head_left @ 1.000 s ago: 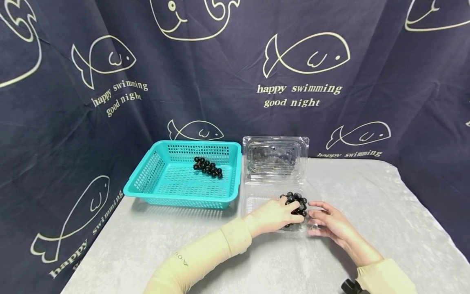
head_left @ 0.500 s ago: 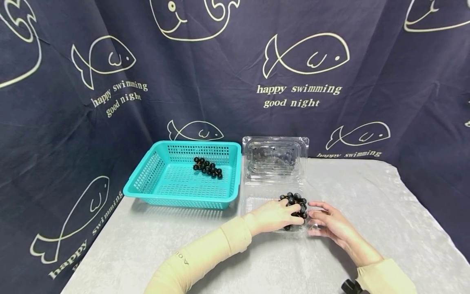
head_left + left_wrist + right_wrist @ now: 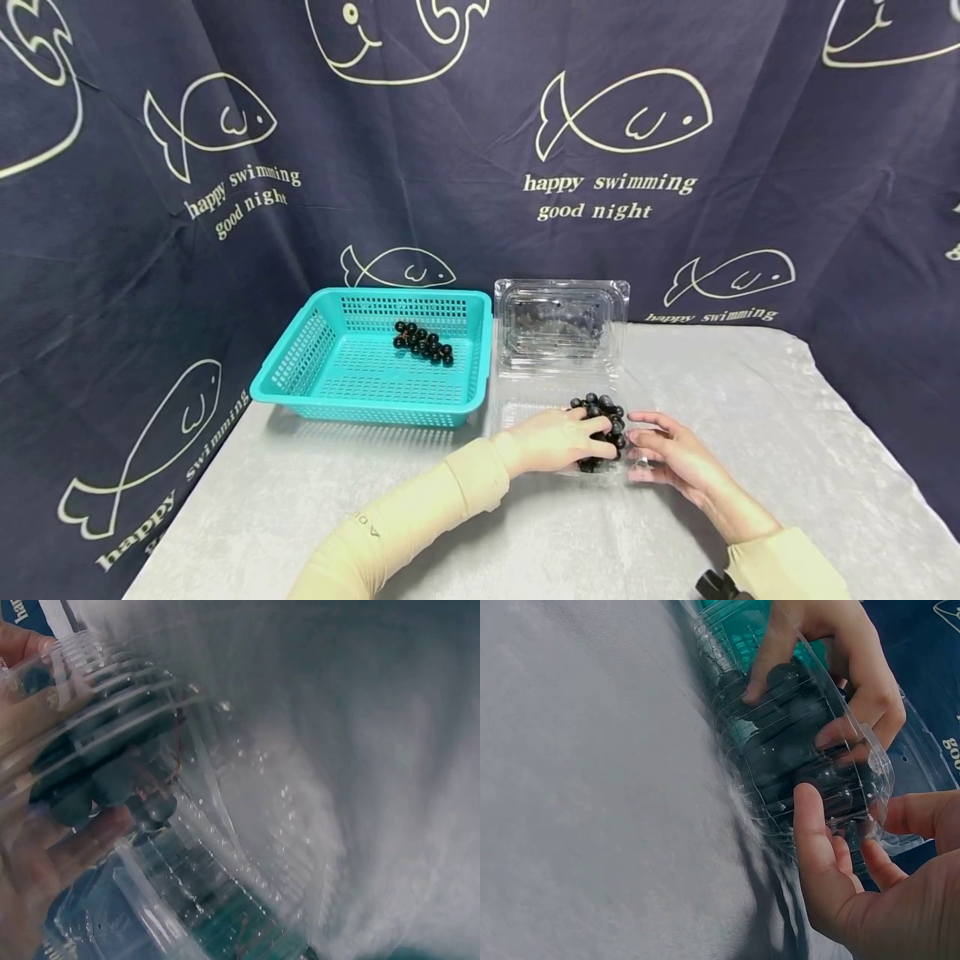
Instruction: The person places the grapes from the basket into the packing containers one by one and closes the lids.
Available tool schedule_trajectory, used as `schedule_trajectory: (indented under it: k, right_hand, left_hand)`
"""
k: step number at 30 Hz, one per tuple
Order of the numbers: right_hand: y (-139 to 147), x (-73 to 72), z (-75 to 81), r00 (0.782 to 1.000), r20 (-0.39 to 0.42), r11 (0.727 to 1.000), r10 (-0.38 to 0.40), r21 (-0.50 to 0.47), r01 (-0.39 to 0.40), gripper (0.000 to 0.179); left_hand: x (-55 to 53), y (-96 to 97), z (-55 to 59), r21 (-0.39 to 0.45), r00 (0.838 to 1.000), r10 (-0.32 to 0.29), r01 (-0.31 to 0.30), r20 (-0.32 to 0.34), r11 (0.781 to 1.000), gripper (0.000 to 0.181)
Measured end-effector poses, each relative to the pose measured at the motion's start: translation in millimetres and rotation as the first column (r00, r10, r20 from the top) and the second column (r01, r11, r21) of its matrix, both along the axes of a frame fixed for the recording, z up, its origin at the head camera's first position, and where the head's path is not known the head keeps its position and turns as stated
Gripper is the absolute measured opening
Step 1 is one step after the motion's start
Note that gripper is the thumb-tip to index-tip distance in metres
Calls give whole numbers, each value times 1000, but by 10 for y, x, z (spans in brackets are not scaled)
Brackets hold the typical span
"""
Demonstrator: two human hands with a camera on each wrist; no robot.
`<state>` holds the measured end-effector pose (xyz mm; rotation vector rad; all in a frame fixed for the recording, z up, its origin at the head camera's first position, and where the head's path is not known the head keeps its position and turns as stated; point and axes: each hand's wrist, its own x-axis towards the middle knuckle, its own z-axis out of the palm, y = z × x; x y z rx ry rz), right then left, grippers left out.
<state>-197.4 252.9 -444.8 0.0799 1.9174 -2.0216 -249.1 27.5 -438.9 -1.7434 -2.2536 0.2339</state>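
A bunch of dark grapes [image 3: 604, 408] lies in the right part of a clear plastic clamshell box [image 3: 517, 412], whose lid [image 3: 562, 321] stands open at the back. From the left, my left hand [image 3: 558, 440] reaches into the box and holds the bunch, with its fingers over the top; the thumb [image 3: 759, 684] shows on one side in the right wrist view. My right hand [image 3: 682, 454] rests its fingertips against the outside of the box's right end, fingers bent loosely. Through the ribbed wall in the left wrist view, the grapes [image 3: 112, 780] look blurred.
A turquoise plastic basket [image 3: 375, 412] stands left of the box, with a smaller bunch of dark grapes [image 3: 423, 342] inside. Behind the grey-white tabletop [image 3: 750, 392] hangs a dark blue curtain [image 3: 480, 167] with fish drawings.
My left hand has shifted very slightly left and the grapes under it have turned or settled a little. My right hand keeps its place at the box's end.
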Motion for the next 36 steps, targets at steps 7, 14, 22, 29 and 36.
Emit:
schedule_trajectory:
  k: [7, 14, 22, 29, 36]
  right_hand:
    - [-4, 1, -2, 1000, -3, 1000, -1, 5, 1, 56]
    - [-6, -6, -2, 1000, 4, 1000, -4, 12, 4, 58]
    - [-8, 1, 8, 1000, 10, 1000, -3, 3, 3, 58]
    - [-16, 5, 11, 1000, 11, 1000, -4, 9, 4, 57]
    - [-17, 7, 17, 1000, 3, 1000, 2, 8, -2, 56]
  left_hand:
    - [21, -50, 82, -31, 1000, 0, 1, 25, 1000, 47]
    - [48, -91, 165, -72, 999, 22, -21, 25, 997, 56]
    - [68, -136, 301, -99, 998, 42, -38, 38, 994, 62]
    - [63, -185, 419, -121, 998, 61, -59, 9, 991, 61]
    - [45, -240, 588, -138, 996, 89, -86, 16, 987, 59]
